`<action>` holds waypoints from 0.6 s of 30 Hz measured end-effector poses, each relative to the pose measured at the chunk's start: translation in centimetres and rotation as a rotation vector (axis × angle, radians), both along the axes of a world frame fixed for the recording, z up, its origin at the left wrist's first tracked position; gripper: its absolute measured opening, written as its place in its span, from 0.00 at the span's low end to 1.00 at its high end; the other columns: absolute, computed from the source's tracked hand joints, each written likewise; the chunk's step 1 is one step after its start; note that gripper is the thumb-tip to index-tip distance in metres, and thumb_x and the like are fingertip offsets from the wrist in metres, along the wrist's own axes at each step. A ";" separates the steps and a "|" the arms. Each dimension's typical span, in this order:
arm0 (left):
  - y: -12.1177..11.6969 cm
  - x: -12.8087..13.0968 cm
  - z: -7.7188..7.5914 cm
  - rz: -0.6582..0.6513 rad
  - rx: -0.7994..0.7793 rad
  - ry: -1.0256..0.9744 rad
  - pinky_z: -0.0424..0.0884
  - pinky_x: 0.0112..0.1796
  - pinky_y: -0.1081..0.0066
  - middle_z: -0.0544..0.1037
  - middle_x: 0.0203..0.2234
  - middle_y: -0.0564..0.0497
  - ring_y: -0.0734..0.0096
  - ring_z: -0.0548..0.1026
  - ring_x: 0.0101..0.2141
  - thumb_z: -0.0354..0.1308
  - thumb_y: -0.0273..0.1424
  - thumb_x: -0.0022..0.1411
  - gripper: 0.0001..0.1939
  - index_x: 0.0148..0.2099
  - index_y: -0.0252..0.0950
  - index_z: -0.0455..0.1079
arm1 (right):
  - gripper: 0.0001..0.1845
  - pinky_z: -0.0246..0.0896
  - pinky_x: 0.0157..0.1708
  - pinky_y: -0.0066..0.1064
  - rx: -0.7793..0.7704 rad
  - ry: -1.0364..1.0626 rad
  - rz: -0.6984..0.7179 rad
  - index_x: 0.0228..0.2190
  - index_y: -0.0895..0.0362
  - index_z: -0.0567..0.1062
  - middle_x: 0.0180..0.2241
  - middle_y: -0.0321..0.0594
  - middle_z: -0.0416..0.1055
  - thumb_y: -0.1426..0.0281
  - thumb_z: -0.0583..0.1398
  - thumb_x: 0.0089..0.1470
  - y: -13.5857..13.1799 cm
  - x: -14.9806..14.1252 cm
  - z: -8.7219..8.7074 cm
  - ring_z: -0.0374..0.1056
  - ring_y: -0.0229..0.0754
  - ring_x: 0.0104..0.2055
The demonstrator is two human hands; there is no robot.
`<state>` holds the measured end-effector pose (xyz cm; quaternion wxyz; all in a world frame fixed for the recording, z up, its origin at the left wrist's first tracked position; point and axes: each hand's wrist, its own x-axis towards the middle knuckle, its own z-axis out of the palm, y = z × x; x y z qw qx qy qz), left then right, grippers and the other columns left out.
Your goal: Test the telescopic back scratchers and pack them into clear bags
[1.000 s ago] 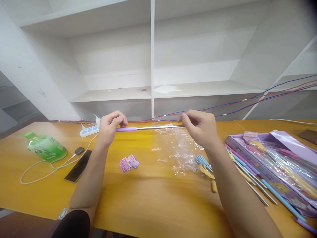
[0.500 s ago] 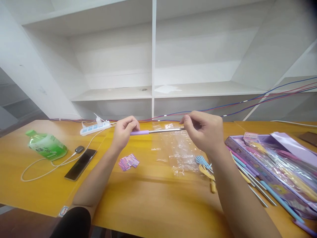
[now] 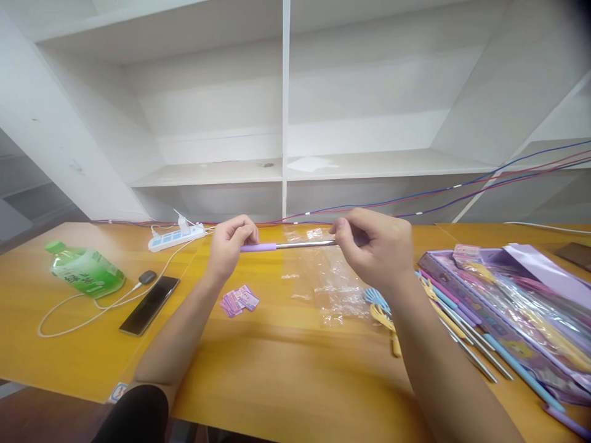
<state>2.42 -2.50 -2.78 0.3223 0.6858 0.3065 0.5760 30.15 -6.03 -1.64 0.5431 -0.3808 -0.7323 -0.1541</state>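
Note:
My left hand (image 3: 234,243) is closed round the purple end of a telescopic back scratcher (image 3: 258,248). Its thin metal rod (image 3: 305,244) runs level across to my right hand (image 3: 373,246), whose thumb and fingers pinch the far end. Both ends disappear inside my fingers. Clear plastic wrappers (image 3: 339,292) lie on the table under the rod. By my right wrist are a blue claw-shaped scratcher head (image 3: 376,299) and a yellow one (image 3: 382,316), partly hidden by the forearm. Several small pink-purple cards (image 3: 239,301) lie in a loose pile nearer me.
On the right, a purple box (image 3: 498,320) holds wrapped scratchers, with several loose ones (image 3: 466,326) alongside. To the left are a green bottle (image 3: 85,271), a phone (image 3: 150,306), a cabled black earbud case (image 3: 148,277) and a power strip (image 3: 178,237). White shelving (image 3: 285,123) stands behind the table.
My left hand has moved right, closer to my right hand, and less of the metal rod shows between them. Over the last half second both hands have barely shifted.

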 end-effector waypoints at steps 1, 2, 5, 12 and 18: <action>0.0 0.0 0.0 0.003 0.004 -0.007 0.62 0.31 0.68 0.70 0.23 0.53 0.70 0.68 0.27 0.56 0.29 0.66 0.13 0.26 0.37 0.69 | 0.15 0.52 0.27 0.28 0.002 0.003 -0.002 0.24 0.57 0.74 0.20 0.31 0.63 0.73 0.59 0.65 0.1 -0.1 -0.1 0.56 0.30 0.23; -0.1 0.0 0.0 0.007 0.009 -0.011 0.62 0.31 0.68 0.70 0.23 0.53 0.70 0.68 0.27 0.56 0.29 0.66 0.13 0.26 0.37 0.69 | 0.15 0.52 0.27 0.28 0.003 0.009 -0.003 0.24 0.57 0.74 0.20 0.31 0.63 0.73 0.59 0.64 0.2 -0.1 -0.2 0.56 0.30 0.23; -0.2 0.2 -0.1 0.022 0.023 -0.012 0.63 0.31 0.68 0.70 0.23 0.53 0.70 0.68 0.27 0.55 0.29 0.66 0.14 0.26 0.37 0.69 | 0.15 0.51 0.26 0.28 -0.004 0.034 -0.007 0.23 0.57 0.73 0.19 0.30 0.62 0.73 0.59 0.64 0.3 -0.2 -0.4 0.55 0.30 0.22; -0.4 0.7 -0.5 0.051 0.030 -0.023 0.63 0.31 0.68 0.70 0.22 0.53 0.71 0.68 0.27 0.55 0.29 0.65 0.13 0.26 0.37 0.68 | 0.15 0.51 0.26 0.28 -0.009 0.056 -0.002 0.24 0.57 0.75 0.20 0.31 0.65 0.73 0.59 0.63 0.2 -0.4 -0.6 0.56 0.31 0.22; -0.8 1.4 -0.7 0.061 0.013 -0.012 0.62 0.31 0.68 0.70 0.22 0.53 0.71 0.67 0.26 0.54 0.29 0.66 0.14 0.26 0.37 0.67 | 0.13 0.53 0.27 0.27 -0.041 0.048 0.012 0.25 0.57 0.76 0.22 0.31 0.69 0.72 0.59 0.62 0.1 -0.8 -0.8 0.58 0.30 0.23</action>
